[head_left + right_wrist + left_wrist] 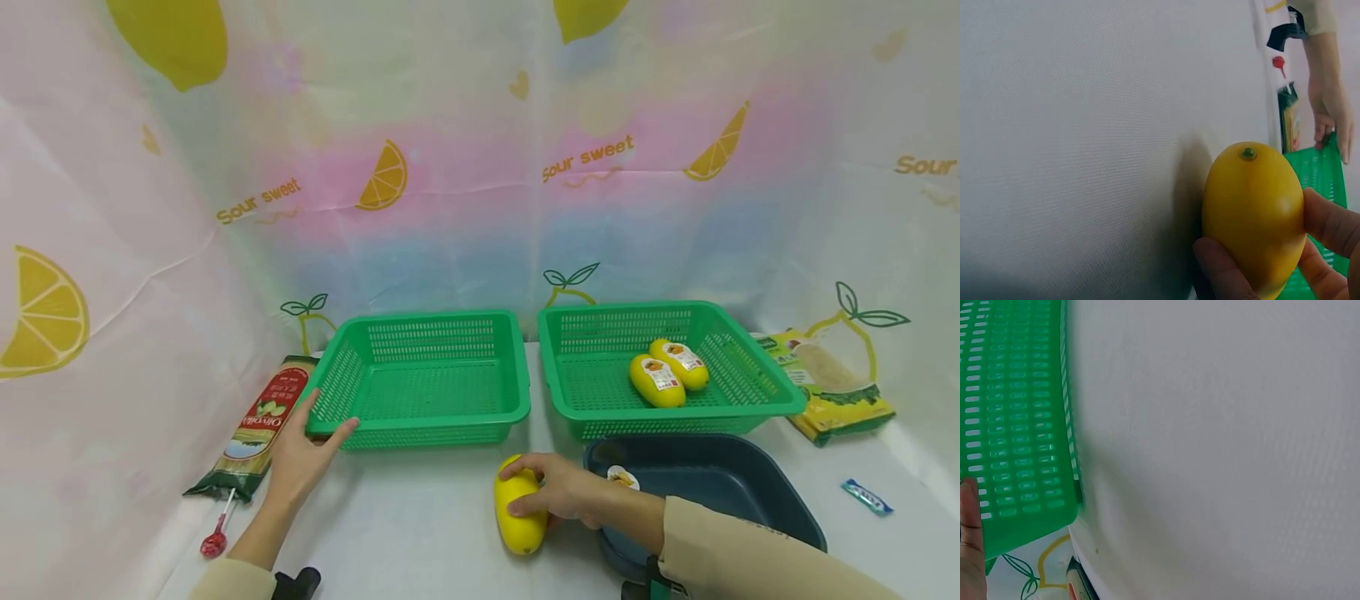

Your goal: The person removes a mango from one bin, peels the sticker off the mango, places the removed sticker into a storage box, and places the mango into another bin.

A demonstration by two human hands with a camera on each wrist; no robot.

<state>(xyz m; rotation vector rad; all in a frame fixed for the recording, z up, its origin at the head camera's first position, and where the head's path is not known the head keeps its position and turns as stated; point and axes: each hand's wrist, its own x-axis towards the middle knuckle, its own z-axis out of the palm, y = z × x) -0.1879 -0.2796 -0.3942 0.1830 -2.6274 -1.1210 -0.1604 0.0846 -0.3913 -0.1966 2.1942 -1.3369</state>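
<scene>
My right hand [558,492] grips a yellow oval fruit [517,517] above the white tabletop, in front of the gap between two green baskets. In the right wrist view the fruit [1254,209] shows a small green stem end, with thumb and fingers around its sides. At the front left corner of the left green basket [431,435], my left hand [300,454] holds the rim. That basket has nothing inside. Two yellow fruits [658,382] with white labels lie in the right green basket [686,414].
A dark blue basin [780,492] stands under my right forearm, a round sticker [622,477] showing inside. Left lie an Olivoila packet [262,417] and a red lollipop [213,544]. Right are a yellow food bag [840,392] and a small blue wrapped sweet [866,497]. A printed curtain hangs behind.
</scene>
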